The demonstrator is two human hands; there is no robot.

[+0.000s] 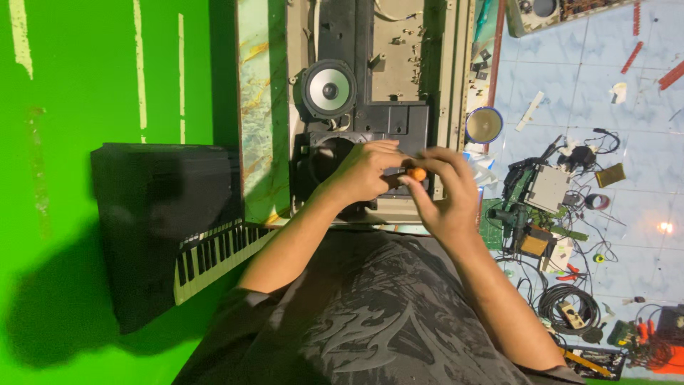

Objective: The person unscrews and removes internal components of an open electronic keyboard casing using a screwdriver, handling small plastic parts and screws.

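Both hands meeting just above the chest: left hand (363, 173) and right hand (445, 191) are pinching closed around a small orange-tipped tool (417, 174), likely a screwdriver handle. They're hovering over the opened keyboard chassis (388, 128), speaker (328, 89) at 11 o'clock from the hands. Looks like mid-disassembly, prepping the driver. Next move needs tip alignment on a fastener; which one I can't tell.
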